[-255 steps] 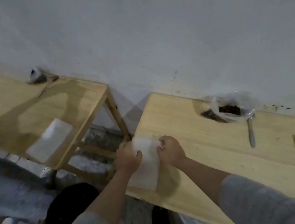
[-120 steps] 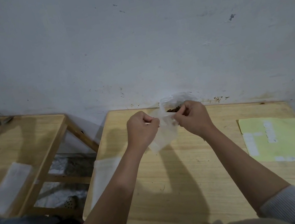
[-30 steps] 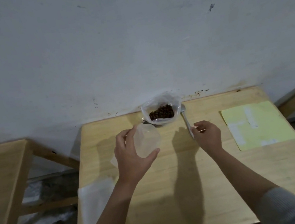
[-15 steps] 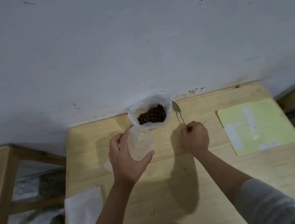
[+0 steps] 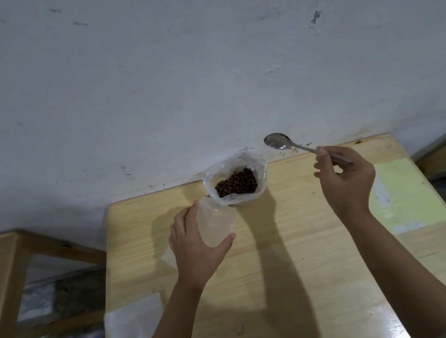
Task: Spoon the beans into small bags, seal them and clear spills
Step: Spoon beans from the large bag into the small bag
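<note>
Left hand (image 5: 197,250) holds the small bag (image 5: 215,224) open; right hand (image 5: 344,180) pinches the empty spoon (image 5: 278,141). Beans (image 5: 236,185) may spill if the limp mouth sags.

Nothing here can be read: the yellow sheet (image 5: 405,193) at three o'clock carries only blank white patches, with no letters or numbers.

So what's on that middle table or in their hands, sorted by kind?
Bags: 2, the bean bag and the small bag in the left hand
Spoons: 1, in the right hand
Bag stacks: 1
Yellow sheets: 1
Total: 5
</note>
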Demonstrator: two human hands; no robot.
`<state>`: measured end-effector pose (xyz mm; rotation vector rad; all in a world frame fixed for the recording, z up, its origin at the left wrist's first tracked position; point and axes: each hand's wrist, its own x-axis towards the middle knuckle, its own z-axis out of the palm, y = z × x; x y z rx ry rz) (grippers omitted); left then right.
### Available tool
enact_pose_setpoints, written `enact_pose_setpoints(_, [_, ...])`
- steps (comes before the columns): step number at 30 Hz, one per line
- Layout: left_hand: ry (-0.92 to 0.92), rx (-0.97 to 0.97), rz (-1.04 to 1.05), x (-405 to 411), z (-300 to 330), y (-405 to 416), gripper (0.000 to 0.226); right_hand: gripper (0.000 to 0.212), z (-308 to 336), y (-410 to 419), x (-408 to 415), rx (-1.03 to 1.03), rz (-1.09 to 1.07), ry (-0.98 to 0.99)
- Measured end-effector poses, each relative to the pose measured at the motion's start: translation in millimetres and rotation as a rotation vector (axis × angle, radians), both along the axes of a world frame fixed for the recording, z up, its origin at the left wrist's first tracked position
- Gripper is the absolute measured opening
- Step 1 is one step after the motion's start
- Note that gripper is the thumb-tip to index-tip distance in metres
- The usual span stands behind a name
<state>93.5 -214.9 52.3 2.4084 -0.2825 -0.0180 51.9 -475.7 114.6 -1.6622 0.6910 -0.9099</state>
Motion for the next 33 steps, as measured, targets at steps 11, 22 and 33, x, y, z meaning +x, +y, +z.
enact_pose_setpoints(11, [0.067,0.036,-0.109,8.0,-9.1,-1.8,0.103,0.008,-44.1,27.4,39.4,-0.346,0.269,0.288])
enact_pose_setpoints(22, [0.1,0.044,-0.182,22.2,-20.2,-8.2,0.106,0.023,-75.3,38.3,55.9,0.719,0.013,0.398])
enact_pose_setpoints(33, [0.052,0.065,-0.124,22.2,-17.0,-9.2,0.105,0.015,-44.2,28.0,40.6,0.817,0.076,0.273])
